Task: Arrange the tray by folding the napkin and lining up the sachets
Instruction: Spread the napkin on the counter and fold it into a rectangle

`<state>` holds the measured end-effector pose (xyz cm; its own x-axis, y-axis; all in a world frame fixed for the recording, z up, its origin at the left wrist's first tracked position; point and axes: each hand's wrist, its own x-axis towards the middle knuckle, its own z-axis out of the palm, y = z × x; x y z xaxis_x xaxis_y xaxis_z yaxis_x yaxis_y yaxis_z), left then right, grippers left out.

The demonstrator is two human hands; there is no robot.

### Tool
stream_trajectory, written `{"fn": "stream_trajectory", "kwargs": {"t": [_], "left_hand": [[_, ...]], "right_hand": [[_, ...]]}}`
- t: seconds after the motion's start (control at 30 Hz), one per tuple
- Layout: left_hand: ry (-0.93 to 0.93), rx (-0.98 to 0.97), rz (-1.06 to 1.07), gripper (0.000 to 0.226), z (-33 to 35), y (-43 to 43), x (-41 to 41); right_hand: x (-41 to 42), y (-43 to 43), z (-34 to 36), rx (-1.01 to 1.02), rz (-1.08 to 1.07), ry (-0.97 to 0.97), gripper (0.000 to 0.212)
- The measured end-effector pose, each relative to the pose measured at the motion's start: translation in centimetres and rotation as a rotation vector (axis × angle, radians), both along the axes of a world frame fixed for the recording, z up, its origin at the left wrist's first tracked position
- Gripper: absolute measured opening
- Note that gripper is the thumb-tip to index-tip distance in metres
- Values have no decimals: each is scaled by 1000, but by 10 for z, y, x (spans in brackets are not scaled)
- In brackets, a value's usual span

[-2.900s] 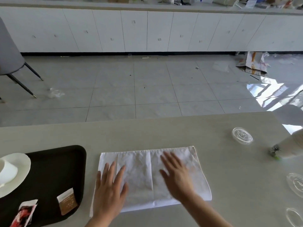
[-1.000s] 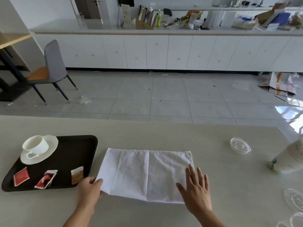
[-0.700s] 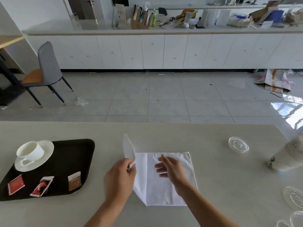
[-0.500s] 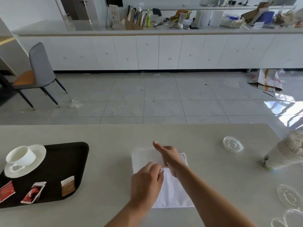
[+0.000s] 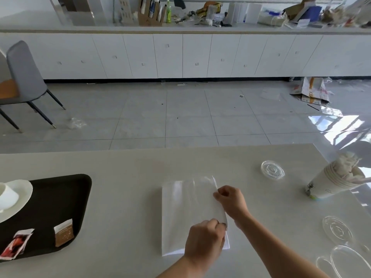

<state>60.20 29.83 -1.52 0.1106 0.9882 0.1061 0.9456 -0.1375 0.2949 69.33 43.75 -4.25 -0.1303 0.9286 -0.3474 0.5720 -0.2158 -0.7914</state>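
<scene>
A white napkin (image 5: 180, 213) lies folded into a narrow upright rectangle in the middle of the table. My left hand (image 5: 203, 241) pinches its near right corner. My right hand (image 5: 230, 200) pinches the right edge further up, and that edge is lifted slightly off the table. To the left stands a black tray (image 5: 60, 197). On the tray lie a brown sachet (image 5: 63, 232) and a red sachet (image 5: 16, 242), both askew, plus a white cup on a saucer (image 5: 14, 199) at the far left edge.
A stack of paper cups (image 5: 333, 183) lies tilted at the right. A clear lid (image 5: 272, 169) sits beyond the napkin, and more clear lids (image 5: 337, 231) sit near the right front corner. Beyond the table's far edge is tiled floor with a grey chair (image 5: 24, 77).
The napkin's left half was lifted by my left hand and folded over to the right, halving its width. Both hands now hold the right edge. The view shifted right, cutting off the tray's left part.
</scene>
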Motion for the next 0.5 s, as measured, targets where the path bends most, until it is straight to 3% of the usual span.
{"fn": "stream_trajectory", "kwargs": {"t": [0.17,0.33,0.5], "left_hand": [[-75,-44,0,14,-12,-2,-4],[-56,-16,146,8,-20,-1,-47],[123,-74,223,53,-35,10,-86]], "right_hand": [[8,-1,-16,18,16,-157,8],[6,-4,-25,43,-9,-138,6],[6,-9,-29,172,37,-366,35]]}}
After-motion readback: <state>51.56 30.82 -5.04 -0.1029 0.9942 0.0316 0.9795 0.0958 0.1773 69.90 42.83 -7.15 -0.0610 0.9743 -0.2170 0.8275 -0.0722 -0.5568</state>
